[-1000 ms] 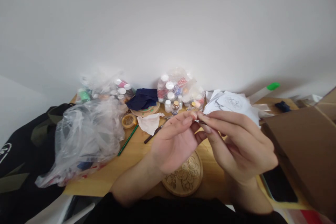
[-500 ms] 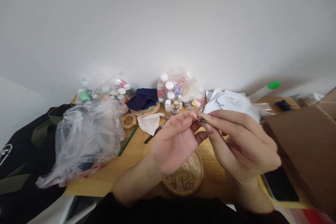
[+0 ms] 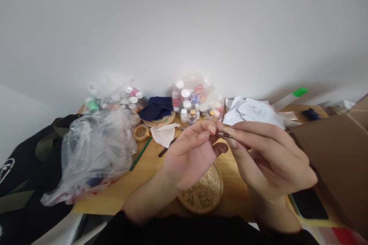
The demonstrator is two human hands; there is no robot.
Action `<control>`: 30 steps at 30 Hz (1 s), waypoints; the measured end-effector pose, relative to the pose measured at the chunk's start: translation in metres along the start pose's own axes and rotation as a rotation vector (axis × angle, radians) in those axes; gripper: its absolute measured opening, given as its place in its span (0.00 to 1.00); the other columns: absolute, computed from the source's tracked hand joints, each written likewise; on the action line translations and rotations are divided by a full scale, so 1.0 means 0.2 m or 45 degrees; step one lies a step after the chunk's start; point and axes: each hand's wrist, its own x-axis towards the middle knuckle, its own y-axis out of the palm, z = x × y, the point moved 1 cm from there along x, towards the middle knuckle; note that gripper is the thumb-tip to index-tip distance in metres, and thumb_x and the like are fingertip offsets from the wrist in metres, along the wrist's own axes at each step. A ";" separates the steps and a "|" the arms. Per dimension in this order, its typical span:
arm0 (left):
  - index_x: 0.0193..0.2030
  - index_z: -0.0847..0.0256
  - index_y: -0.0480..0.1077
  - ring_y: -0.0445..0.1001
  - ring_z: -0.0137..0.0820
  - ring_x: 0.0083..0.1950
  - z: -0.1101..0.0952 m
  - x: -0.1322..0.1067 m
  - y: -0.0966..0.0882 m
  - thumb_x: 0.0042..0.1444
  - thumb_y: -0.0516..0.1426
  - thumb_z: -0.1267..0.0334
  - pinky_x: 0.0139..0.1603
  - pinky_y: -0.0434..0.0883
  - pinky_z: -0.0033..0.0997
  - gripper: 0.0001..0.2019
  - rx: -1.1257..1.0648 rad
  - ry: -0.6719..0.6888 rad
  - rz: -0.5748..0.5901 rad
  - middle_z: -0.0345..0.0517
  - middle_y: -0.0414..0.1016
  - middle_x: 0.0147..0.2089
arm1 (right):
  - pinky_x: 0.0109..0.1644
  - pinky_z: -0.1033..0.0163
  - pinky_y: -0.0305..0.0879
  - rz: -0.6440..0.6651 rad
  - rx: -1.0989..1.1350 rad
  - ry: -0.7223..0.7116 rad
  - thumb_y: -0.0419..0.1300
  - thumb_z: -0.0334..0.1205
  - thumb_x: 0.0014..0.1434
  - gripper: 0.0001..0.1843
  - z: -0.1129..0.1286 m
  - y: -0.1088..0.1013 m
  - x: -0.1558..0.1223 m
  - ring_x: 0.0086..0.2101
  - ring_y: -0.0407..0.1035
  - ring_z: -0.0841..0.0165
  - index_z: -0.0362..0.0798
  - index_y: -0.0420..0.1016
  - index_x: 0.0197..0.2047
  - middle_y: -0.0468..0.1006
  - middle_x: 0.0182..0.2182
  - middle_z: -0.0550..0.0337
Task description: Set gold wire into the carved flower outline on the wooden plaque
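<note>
Both hands meet in the air above the table, fingertips close together. My right hand (image 3: 270, 160) is closed, pinching a thin, dark, pointed metal tool (image 3: 225, 135) between thumb and fingers; most of the tool is hidden. My left hand (image 3: 194, 151) has its palm turned up, with the thumb close against the index fingertip beside the tool's tip. Whatever is in that pinch is too small to make out. Beneath the hands lies a round wooden disc (image 3: 205, 197) with a raised or carved pattern, partly covered by my left wrist.
Plastic bags with several capped bottles (image 3: 186, 93) stand by the wall. A crumpled clear bag (image 3: 97, 145), tape roll (image 3: 141, 133), green pencil (image 3: 140, 153) and white cloth (image 3: 163, 134) lie left. Drawings (image 3: 250, 111), a phone (image 3: 309, 203) and a cardboard box (image 3: 333, 160) are on the right.
My right hand has shifted slightly right and down with the tool, and the left fingertips have shifted slightly with it. The disc and the other things stay put.
</note>
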 end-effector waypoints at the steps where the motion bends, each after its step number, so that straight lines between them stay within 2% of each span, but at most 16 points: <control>1: 0.32 0.62 0.74 0.70 0.25 0.43 0.00 0.00 0.00 0.53 0.61 0.68 0.45 0.69 0.24 0.01 0.008 0.003 0.018 0.41 0.70 0.39 | 0.44 0.64 0.79 0.000 -0.007 0.002 0.65 0.19 0.51 0.24 0.00 0.00 0.00 0.40 0.76 0.70 0.44 0.77 0.51 0.82 0.42 0.57; 7: 0.28 0.62 0.71 0.69 0.29 0.43 -0.02 0.00 0.00 0.53 0.58 0.66 0.48 0.68 0.27 0.04 0.093 0.030 0.114 0.42 0.67 0.38 | 0.43 0.63 0.79 0.050 -0.010 0.002 0.66 0.22 0.52 0.22 0.01 -0.01 -0.01 0.40 0.77 0.68 0.44 0.78 0.50 0.81 0.42 0.55; 14: 0.26 0.61 0.68 0.64 0.30 0.40 -0.05 0.00 0.00 0.51 0.57 0.65 0.42 0.66 0.29 0.05 0.310 0.084 0.057 0.43 0.62 0.36 | 0.41 0.64 0.77 0.210 0.055 0.016 0.65 0.22 0.53 0.19 0.01 -0.02 0.00 0.41 0.76 0.69 0.44 0.78 0.48 0.81 0.43 0.56; 23: 0.25 0.62 0.66 0.61 0.30 0.38 -0.05 0.00 -0.01 0.50 0.55 0.65 0.41 0.62 0.30 0.06 0.429 0.126 0.052 0.43 0.61 0.34 | 0.39 0.62 0.78 0.210 0.065 0.024 0.64 0.21 0.54 0.22 0.01 -0.02 0.00 0.39 0.76 0.69 0.47 0.77 0.50 0.81 0.42 0.57; 30: 0.24 0.62 0.66 0.61 0.30 0.37 -0.06 0.01 -0.01 0.48 0.55 0.65 0.39 0.61 0.30 0.05 0.465 0.127 0.010 0.43 0.60 0.33 | 0.40 0.64 0.79 0.215 0.033 0.028 0.64 0.22 0.53 0.19 0.01 -0.02 -0.01 0.40 0.77 0.70 0.45 0.78 0.48 0.81 0.42 0.57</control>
